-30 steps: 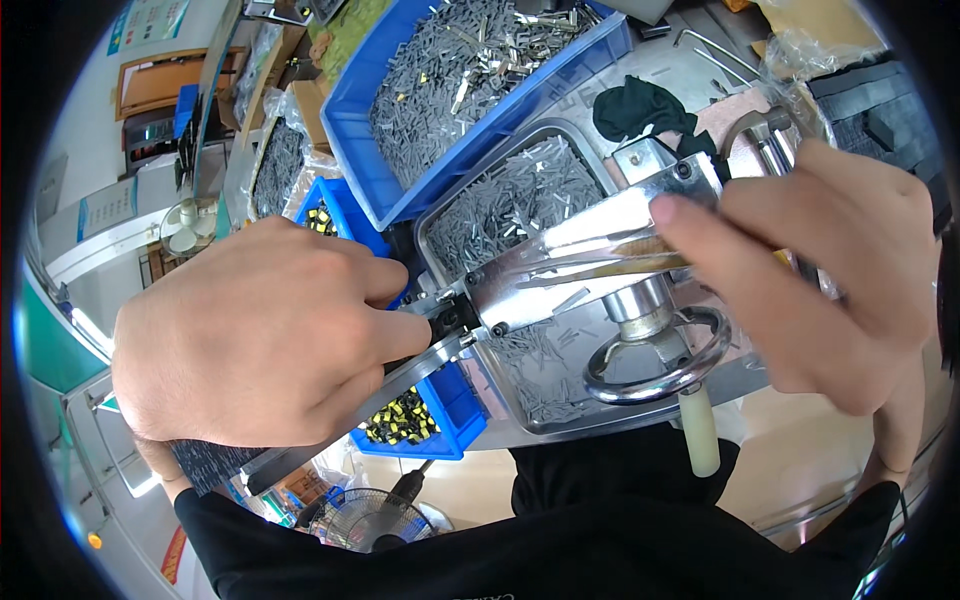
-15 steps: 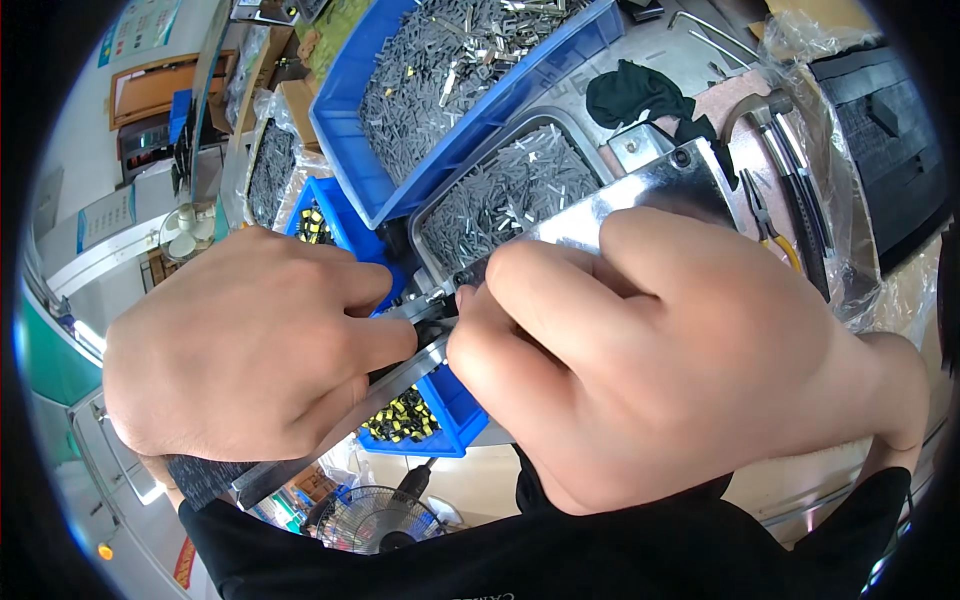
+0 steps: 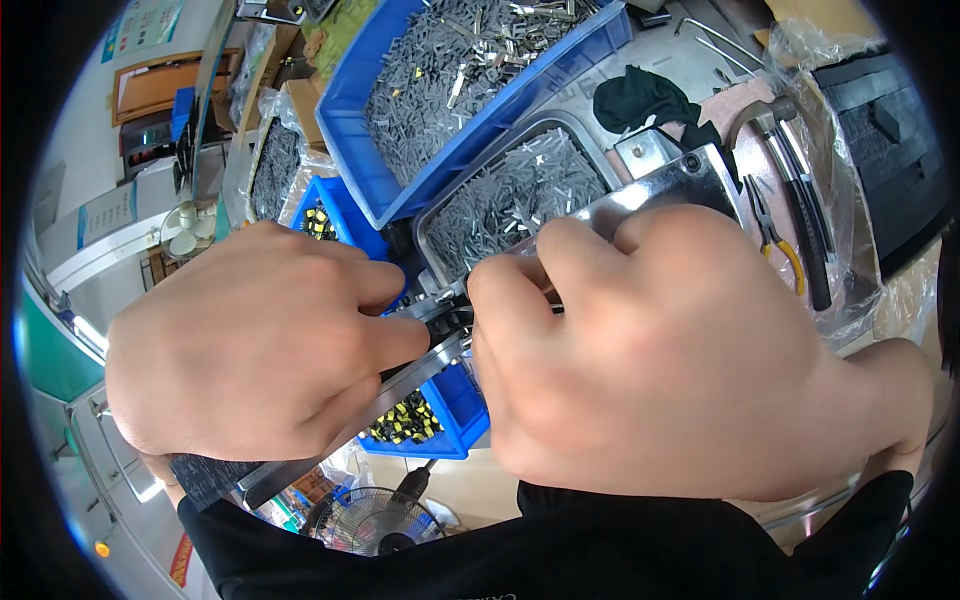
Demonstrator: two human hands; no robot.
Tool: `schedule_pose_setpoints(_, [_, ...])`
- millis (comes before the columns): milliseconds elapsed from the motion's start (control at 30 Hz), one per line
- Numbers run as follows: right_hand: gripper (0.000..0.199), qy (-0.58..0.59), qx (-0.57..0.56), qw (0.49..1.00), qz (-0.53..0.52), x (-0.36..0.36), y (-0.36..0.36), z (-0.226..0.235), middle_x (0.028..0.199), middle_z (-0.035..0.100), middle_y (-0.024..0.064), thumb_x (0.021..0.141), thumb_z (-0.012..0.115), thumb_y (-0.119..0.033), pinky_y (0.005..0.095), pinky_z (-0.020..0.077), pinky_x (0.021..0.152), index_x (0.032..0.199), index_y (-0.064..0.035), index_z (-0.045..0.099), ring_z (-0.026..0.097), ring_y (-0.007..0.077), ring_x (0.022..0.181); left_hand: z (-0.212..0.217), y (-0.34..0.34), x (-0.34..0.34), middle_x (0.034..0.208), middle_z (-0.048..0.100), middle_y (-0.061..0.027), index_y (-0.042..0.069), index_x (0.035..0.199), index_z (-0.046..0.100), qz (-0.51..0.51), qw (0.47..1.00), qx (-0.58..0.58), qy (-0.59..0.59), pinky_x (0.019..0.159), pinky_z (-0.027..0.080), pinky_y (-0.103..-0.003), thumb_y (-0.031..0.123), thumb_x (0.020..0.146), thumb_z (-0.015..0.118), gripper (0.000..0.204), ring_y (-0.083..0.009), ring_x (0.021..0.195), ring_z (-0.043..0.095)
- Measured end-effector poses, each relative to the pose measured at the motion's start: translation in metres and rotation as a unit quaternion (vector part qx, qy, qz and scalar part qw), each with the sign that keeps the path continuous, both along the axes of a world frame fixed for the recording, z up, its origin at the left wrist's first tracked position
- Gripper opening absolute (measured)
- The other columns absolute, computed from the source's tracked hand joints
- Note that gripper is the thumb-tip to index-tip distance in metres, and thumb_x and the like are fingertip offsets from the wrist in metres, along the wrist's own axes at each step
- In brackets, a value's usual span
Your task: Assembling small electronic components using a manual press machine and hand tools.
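At a straight grey metal bar (image 3: 415,376);
Left hand (image 3: 260,345) curled over it; right hand (image 3: 660,365) curled alongside; I cannot tell what either's fingers hold.

Right hand (image 3: 660,350): shifted, since a second ago, from the right end of the metal fixture (image 3: 712,180) leftward to just beside the left hand (image 3: 250,340); index finger, then extended, now bent. Handwheel and cream handle: seen by us then, now covered. Yellow-handled pliers (image 3: 766,222): then hidden, now in our view
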State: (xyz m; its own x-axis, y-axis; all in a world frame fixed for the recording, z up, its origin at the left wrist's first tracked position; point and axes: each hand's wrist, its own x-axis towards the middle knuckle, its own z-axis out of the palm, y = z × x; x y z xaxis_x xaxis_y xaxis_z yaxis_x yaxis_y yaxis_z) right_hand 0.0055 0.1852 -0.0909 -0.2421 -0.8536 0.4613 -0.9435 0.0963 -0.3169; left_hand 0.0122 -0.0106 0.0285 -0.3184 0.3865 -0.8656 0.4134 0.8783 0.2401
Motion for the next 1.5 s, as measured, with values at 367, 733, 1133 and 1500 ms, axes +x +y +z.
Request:
schedule_pose_setpoints(367, [0.025, 0.102, -0.078, 0.992, 0.013, -0.005, -0.002, 0.001, 0.066, 0.035, 0.0028, 0.053, 0.065, -0.025, 0.0296, 0.0272, 0.051, 0.053, -0.0061, 0.048, 0.04, 0.0174, 0.06, 0.004, -0.004, 0.005, 0.089, 0.07, -0.0154, 0.001, 0.08, 0.072, 0.004, 1.0, 0.0, 0.018, 0.068, 0.056, -0.043, 0.02, 0.074, 0.071, 0.019, -0.0346, 0.079, 0.07])
schedule_pose_setpoints(733, [0.027, 0.213, -0.012, 0.97, 0.114, -0.014, -0.004, -0.008, 0.067, 0.033, 0.0011, 0.052, 0.063, -0.028, 0.0273, 0.0262, 0.052, 0.054, -0.0066, 0.045, 0.04, 0.0164, 0.066, 0.003, -0.002, 0.001, 0.081, 0.067, -0.0137, 0.004, 0.082, 0.071, -0.011, 1.0, -0.022, 0.002, 0.067, 0.056, -0.045, 0.021, 0.076, 0.071, 0.018, -0.0339, 0.078, 0.069])
schedule_pose_setpoints(1133, [0.025, 0.125, -0.014, 0.984, 0.129, -0.03, 0.005, -0.004, 0.066, 0.036, 0.0006, 0.046, 0.059, -0.031, 0.0267, 0.0284, 0.045, 0.051, -0.0105, 0.045, 0.043, 0.0159, 0.064, 0.002, 0.0, 0.0, 0.09, 0.069, -0.0151, 0.003, 0.09, 0.073, -0.01, 1.0, -0.017, -0.005, 0.068, 0.055, -0.045, 0.018, 0.075, 0.066, 0.022, -0.0339, 0.08, 0.069])
schedule_pose_setpoints(1500, [0.025, 0.089, -0.002, 0.992, 0.094, -0.023, 0.005, -0.016, 0.061, 0.034, 0.0013, 0.051, 0.067, -0.025, 0.0274, 0.0282, 0.043, 0.049, -0.0099, 0.047, 0.043, 0.0136, 0.054, -0.002, 0.0, 0.001, 0.082, 0.067, -0.0134, 0.002, 0.078, 0.069, 0.007, 1.0, -0.008, 0.009, 0.067, 0.055, -0.045, 0.02, 0.074, 0.069, 0.018, -0.0337, 0.076, 0.068])
